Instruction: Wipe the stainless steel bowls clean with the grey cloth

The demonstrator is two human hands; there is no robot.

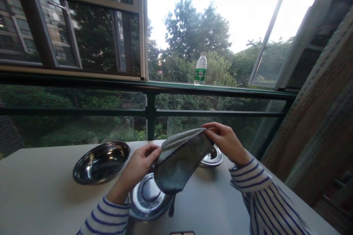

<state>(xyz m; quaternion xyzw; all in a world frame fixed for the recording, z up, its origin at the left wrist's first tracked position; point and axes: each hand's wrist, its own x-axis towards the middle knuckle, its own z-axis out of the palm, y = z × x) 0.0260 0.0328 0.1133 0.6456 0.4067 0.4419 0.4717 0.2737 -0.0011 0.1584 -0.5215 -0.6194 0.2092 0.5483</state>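
A grey-green cloth (180, 163) with a patterned edge band hangs stretched between my two hands above the table. My left hand (142, 165) pinches its left corner, and my right hand (224, 140) pinches the upper right corner. A dark strip dangles from the cloth's lower end. Just below it lies a shiny round metal dish (150, 194), partly covered by the cloth and my left wrist. Left of my left hand rests an oval-looking metal basin (102, 163). Behind the cloth, a smaller metal bowl (215, 158) shows only in part.
All the metal ware stands on a white table (52, 191). A clear bottle with a green label (200, 71) stands on the ledge by the open window, above a dark green railing (176, 88). A curtain (309, 132) hangs at right.
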